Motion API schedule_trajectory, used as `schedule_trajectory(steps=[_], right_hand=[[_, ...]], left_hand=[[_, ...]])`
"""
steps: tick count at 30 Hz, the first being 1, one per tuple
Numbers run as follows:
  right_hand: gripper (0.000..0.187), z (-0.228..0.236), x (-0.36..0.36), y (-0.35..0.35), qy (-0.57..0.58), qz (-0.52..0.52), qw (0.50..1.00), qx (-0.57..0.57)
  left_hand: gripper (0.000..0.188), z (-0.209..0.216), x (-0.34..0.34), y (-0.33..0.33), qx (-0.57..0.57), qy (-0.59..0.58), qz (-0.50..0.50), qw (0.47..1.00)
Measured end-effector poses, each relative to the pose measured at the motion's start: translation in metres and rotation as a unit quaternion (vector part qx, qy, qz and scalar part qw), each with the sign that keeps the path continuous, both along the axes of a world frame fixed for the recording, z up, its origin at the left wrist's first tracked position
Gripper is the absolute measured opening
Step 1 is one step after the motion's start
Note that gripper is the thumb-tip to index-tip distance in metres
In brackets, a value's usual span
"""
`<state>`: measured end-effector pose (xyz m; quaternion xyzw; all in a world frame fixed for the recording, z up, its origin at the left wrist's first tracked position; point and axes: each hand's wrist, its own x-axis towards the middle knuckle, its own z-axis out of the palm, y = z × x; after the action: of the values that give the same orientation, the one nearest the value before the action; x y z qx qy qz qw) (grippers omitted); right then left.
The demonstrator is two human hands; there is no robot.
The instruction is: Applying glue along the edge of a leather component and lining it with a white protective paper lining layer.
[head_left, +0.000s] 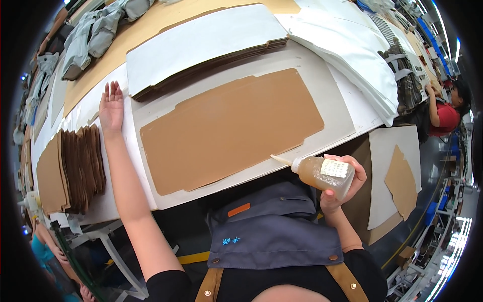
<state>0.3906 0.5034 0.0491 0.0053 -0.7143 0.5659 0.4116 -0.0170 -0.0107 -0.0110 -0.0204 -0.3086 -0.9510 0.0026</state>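
My right hand (356,176) is wrapped round a squeeze glue bottle (314,172), clear plastic with amber liquid inside and a pale label. The bottle lies tilted on its side, its thin nozzle pointing left at the near edge of a brown sheet (231,131). That sheet, with notched edges, lies flat on a grey board (332,116) in front of me. My left hand (111,108) is empty, palm up with fingers stretched, beside the left end of a white-topped stack of sheets (206,43).
At the left stands a row of brown folded pieces (70,171). White fabric (352,65) covers the table's right side, and grey bags (95,43) lie far left. A co-worker in red (445,118) is at far right. Boards (395,176) lean below the right edge.
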Motion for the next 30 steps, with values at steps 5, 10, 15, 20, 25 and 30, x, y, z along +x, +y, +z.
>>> schedule_trajectory(steps=[5,10,15,20,25,30], right_hand=[[0.093,-0.008,-0.004,-0.014,0.016,0.057,0.998,0.034],[0.095,-0.009,-0.013,-0.031,0.038,0.14,0.988,0.053],[0.095,-0.011,-0.026,-0.047,0.057,0.195,0.977,0.059],[0.097,-0.011,-0.037,-0.065,0.056,0.241,0.966,0.078],[0.098,-0.01,-0.049,-0.083,0.067,0.294,0.95,0.078],[0.097,-0.009,-0.058,-0.1,0.064,0.333,0.937,0.082]], left_hand=[[0.037,0.004,0.002,0.018,-0.004,-0.017,0.014,1.0],[0.035,0.007,0.003,0.014,-0.005,-0.021,0.032,0.999],[0.034,0.007,0.003,0.016,-0.002,-0.015,0.023,1.0],[0.033,0.017,0.015,0.027,-0.021,-0.024,0.052,0.998],[0.034,0.024,0.017,0.035,-0.011,-0.027,0.055,0.998],[0.036,0.027,0.022,0.039,-0.016,-0.025,0.062,0.998]])
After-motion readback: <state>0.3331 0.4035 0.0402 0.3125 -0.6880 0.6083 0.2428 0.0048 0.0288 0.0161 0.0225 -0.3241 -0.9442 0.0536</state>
